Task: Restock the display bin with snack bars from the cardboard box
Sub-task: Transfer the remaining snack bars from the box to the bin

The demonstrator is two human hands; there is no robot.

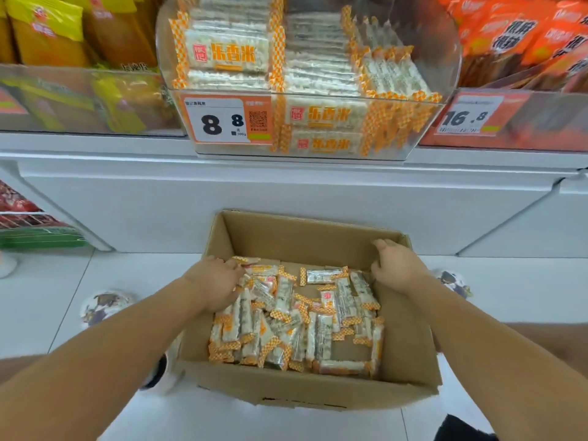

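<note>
An open cardboard box (302,388) stands on the white floor below the shelf. Several snack bars (296,329) in white wrappers with orange chequered ends lie loose across its bottom. My left hand (214,283) reaches into the box's far left side, its fingers curled down around a few bars there. My right hand (397,265) hovers at the box's far right wall with loosely curled fingers and holds nothing. The clear display bin (445,68) sits on the shelf above, holding stacked rows of the same bars (229,55).
A price label reading 8.8 (219,122) is on the bin's front. Yellow snack bags (47,30) fill the bin to the left, orange bags (521,36) the one to the right. A white cabinet front (286,192) rises behind the box. My patterned shoes (101,305) flank the box.
</note>
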